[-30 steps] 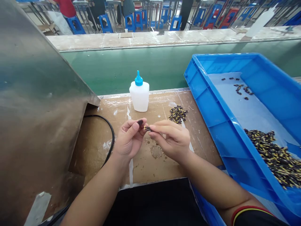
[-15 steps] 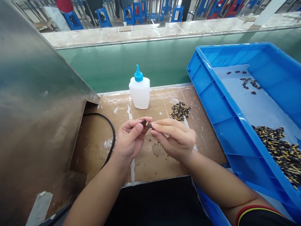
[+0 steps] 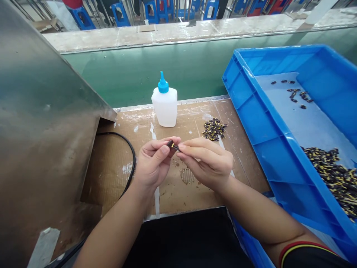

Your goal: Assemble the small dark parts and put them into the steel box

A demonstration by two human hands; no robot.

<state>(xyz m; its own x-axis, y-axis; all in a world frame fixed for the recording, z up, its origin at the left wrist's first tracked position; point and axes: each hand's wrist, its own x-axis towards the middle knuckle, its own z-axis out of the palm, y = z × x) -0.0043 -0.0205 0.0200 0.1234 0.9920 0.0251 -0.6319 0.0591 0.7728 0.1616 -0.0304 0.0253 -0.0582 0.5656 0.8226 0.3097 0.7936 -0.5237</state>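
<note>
Black-and-yellow part (image 3: pixel 173 146), pinched
Left hand (image 3: pixel 153 163) and right hand (image 3: pixel 206 163) nearly closed on it (shape too small to tell); white squeeze bottle (image 3: pixel 164 108) at twelve o'clock, blue crate (image 3: pixel 252 123) at three.

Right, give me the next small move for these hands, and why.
Probably keep the small black-and-yellow piece pinched and work it a little further in that pinch: the left hand and right hand meet on it, and both grip it. The loose pile of similar pieces and the blue crate can wait.
</note>
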